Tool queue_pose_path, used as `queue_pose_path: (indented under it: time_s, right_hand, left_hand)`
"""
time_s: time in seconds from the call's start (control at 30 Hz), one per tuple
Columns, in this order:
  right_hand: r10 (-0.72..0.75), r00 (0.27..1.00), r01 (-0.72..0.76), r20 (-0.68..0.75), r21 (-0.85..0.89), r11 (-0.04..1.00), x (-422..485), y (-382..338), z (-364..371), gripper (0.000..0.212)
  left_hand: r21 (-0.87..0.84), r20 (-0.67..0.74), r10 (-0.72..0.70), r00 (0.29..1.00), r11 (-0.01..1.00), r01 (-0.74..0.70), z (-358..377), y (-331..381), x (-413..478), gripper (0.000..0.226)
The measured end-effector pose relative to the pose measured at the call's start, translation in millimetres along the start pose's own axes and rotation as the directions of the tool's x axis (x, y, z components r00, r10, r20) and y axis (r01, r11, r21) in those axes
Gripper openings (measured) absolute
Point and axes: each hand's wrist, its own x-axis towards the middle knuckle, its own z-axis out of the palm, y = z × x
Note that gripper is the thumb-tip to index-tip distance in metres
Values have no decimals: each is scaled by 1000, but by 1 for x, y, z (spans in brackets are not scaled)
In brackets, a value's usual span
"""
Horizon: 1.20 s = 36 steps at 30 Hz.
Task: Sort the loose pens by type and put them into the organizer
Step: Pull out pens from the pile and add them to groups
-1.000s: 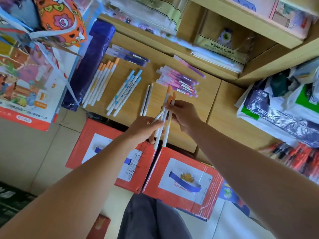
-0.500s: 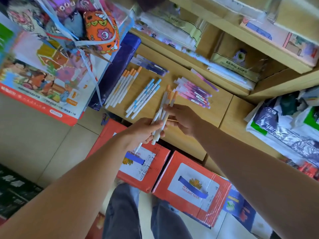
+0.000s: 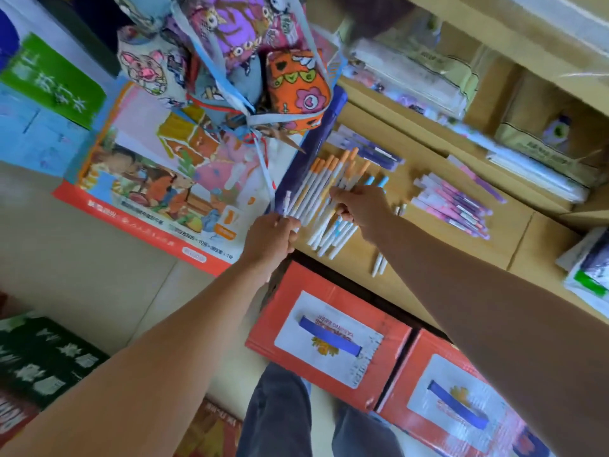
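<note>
The left hand is curled into a fist at the front left corner of the light wooden counter. Its fingers grip a few slim white pens with pale caps, whose ends stick up past the knuckles. The right hand is over the middle of the counter, its fingers pinching a small bunch of white pens with orange caps, caps pointing away from the person

Just left of that bunch a row of matching orange-capped pens lies side by side on the counter, against a long dark blue package. Partly under the right hand lies a group of white pens with light blue caps. Two plain white pens sit near the front edge, and a pile of pink and purple pens lies further right. A few dark purple pens lie near the back of the counter

Two red cardboard boxes with white labels stand on the floor below the counter, and bright patterned fabric pouches hang above its left end
</note>
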Motion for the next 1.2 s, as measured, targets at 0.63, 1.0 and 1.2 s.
queue_pose_path:
  time_s: [0.63, 1.0, 1.2]
  right_hand:
    - [-61, 988, 32, -139, -200, 979, 30, -6, 13, 17]
    - [-15, 958, 48, 285, -108, 993, -1, -6, -18, 7]
    - [-61, 979, 77, 195, -74, 994, -11, -5, -58, 7]
  left_hand:
    - [49, 86, 12, 996, 999, -16, 9, 8, 17, 17]
    - [111, 179, 76, 981, 989, -96, 30, 15, 11, 13]
    - [263, 253, 152, 956, 940, -219, 63, 23, 8, 23]
